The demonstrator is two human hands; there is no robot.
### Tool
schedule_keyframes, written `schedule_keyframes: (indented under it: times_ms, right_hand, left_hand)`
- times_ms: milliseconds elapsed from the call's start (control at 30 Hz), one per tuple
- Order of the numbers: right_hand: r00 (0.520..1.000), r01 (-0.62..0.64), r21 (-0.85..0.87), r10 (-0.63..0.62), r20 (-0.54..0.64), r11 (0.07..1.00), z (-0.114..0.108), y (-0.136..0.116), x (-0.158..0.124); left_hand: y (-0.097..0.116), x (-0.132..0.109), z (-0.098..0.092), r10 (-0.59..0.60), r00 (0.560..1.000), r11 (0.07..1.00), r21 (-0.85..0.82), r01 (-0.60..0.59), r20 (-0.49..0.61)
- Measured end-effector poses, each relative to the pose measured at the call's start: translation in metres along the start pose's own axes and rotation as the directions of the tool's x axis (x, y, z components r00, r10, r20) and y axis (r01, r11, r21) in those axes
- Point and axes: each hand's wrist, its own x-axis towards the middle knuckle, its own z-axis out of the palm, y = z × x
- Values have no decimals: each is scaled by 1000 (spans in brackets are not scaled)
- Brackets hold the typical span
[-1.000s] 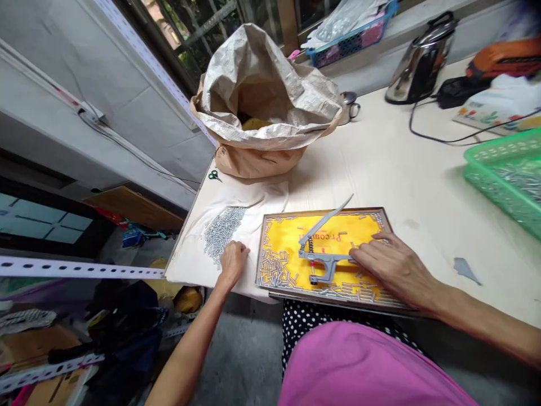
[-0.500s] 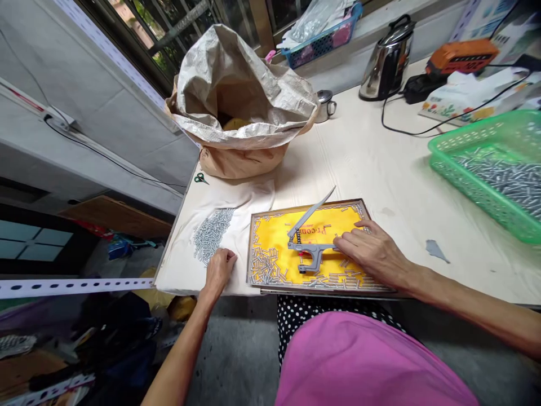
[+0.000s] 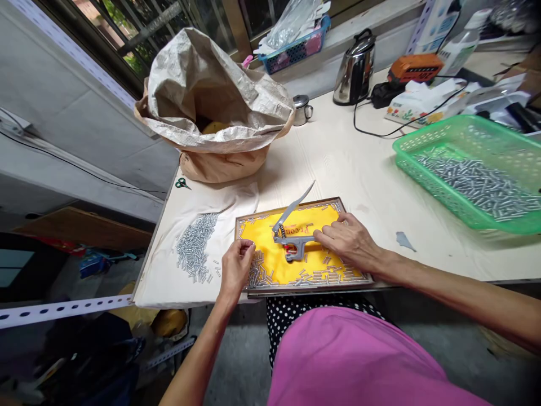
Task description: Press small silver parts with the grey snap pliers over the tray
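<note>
Grey spring-loaded pliers (image 3: 296,239) lie over a shallow tray with a yellow bottom (image 3: 274,268), one handle raised toward the window. My right hand (image 3: 346,239) is closed on the lower handle's end, at the tray's right side. Over the tray's left rim is my left hand (image 3: 236,265), thumb and fingertips pinched together; whatever is between them is too small to make out. Short silvery metal pieces (image 3: 325,276) lie along the tray's edges and in its near left corner. To the left, a heap of similar pieces (image 3: 196,245) rests on pale cloth.
A large open woven sack (image 3: 224,160) stands behind the tray. Green-handled scissors (image 3: 183,183) lie left of it. At right is a green basket (image 3: 460,197) of metal pieces. Toward the back stand a lidded metal cup (image 3: 301,110), a kettle (image 3: 355,67) and an orange device (image 3: 414,70).
My left hand has moved from beside the heap to the tray's left rim. A few pieces now lie apart near the heap. My right hand keeps hold of the pliers; the view has shifted.
</note>
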Motion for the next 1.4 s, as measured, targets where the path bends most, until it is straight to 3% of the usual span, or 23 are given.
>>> schedule_keyframes:
  times_ms: [133,233,533,667,800,967,1200,1400]
  right_hand:
    - [998,-35,52,38,-41,998,-2,1,-5]
    - [996,-43,13,44,-84,999,-5,2,-7]
    - [998,-48,9,49,-49,999,-5,-4,-8]
    - [999,-43,21,44,-14,999,1,-5,-10]
    - [1000,-23,6,23,8,1000,5,-5,-11]
    - [999,-19,11,19,49,1000,8,-5,-12]
    - [997,-14,32,12,82,999,11,-4,-12]
    - [977,-60,96,39,207,994,17,-3,-14]
  left_hand:
    - [5,2,13,-157,979,943,-273,188,132]
    - [9,0,19,-202,963,887,-383,257,179]
    - [16,-12,45,-260,911,770,-500,396,320]
    - [15,-12,53,-319,836,696,-488,526,446]
    - [18,-13,57,-403,785,649,-458,607,470]
    - [22,-12,58,-453,762,653,-409,637,463]
    - [28,-4,57,-477,745,743,-240,625,466]
    - [34,1,57,-506,712,765,-128,632,487]
